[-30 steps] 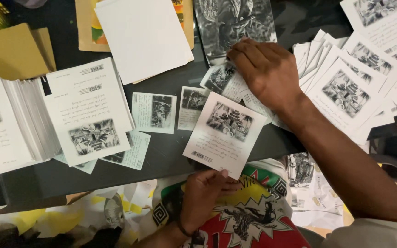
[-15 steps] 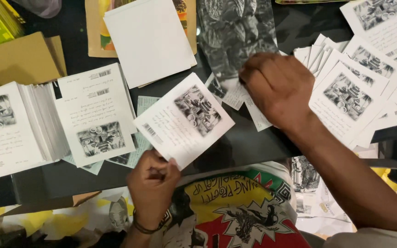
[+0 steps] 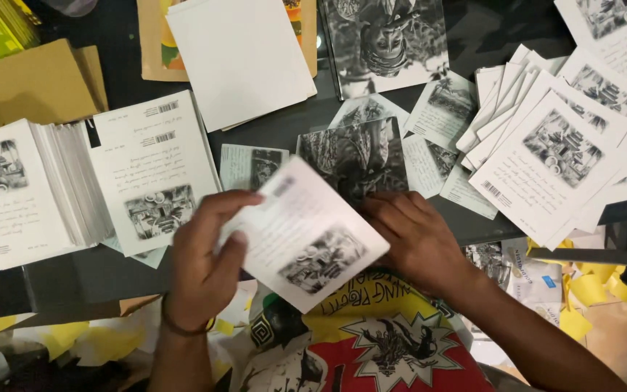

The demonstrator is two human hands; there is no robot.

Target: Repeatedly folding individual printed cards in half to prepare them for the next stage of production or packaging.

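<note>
While the left hand (image 3: 201, 265) is curled shut around the left edge of a white card (image 3: 305, 236), the card is held tilted just above the near edge of the tabletop (image 3: 277, 131), its printed picture toward the lower right. The thumb is seen on top of the card and the fingers are folded beneath it. The right hand (image 3: 416, 243) is laid palm down just beside the card's right edge, its fingers spread loosely and pressed on a dark photo print (image 3: 353, 156); whether the card itself is touched by it cannot be told. That print is partly covered by the card's upper corner.

Small cards (image 3: 252, 165) are scattered around the print on the dark tabletop. To the left, a thick stack (image 3: 59, 192) of folded sheets is fanned, with a printed sheet (image 3: 150, 170) resting against it. Well to the right, a spread of like cards (image 3: 553, 156) is overlapped in a loose heap. Farther up, blank white paper (image 3: 241, 58) is laid over a brown envelope (image 3: 150, 43), and a large dark photo (image 3: 386, 43) is beside it. Brown card (image 3: 38, 83) is seen at the upper left.
</note>
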